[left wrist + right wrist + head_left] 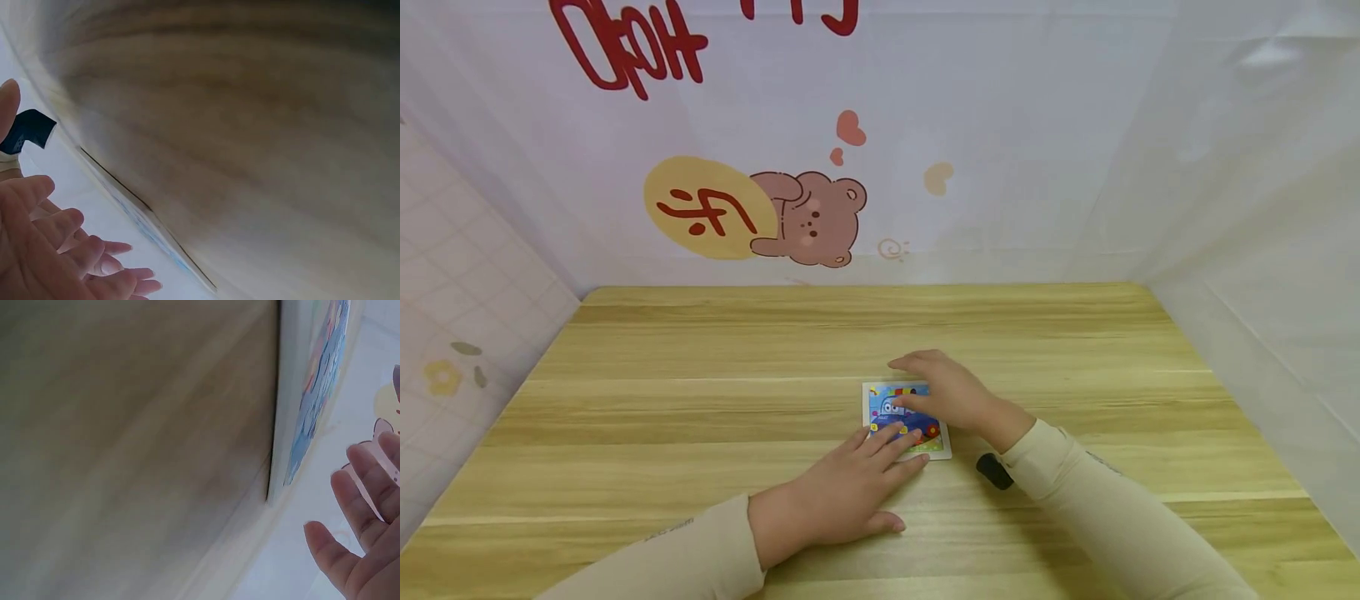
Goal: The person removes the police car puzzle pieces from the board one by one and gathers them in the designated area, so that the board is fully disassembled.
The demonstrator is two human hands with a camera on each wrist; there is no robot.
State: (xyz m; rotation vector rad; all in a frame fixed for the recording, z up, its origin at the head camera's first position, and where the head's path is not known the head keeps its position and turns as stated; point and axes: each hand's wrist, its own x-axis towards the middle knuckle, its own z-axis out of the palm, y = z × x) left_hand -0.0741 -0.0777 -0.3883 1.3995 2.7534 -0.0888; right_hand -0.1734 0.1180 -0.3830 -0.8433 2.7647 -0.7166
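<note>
Nearest, pale sleeves point(677, 554) end at both wrists, which leaves the hands bare. The left hand point(850, 496) reaches in from the near side, open and palm down, fingers spread over the lower part of the picture board point(913, 420). It grips nothing; the left wrist view shows a gap beneath its fingers, so it seems poised rather than resting.

The board lies flat on the bare desk point(700, 383), in front of the person, its cartoon car upright to them; that placing probably suits both viewing it and reaching it from either side.

A black object point(995, 472) shows beside the right wrist, apparently worn there.

A little farther off, the right hand point(951, 393) arches over the board's upper right, open and holding nothing, thumb apart from the loosely bent fingers, perhaps to keep that side within reach.

Behind the desk hangs a white cloth point(1037, 167); its printed bear point(820, 221) lies sideways, so the cloth seems hung turned.
</note>
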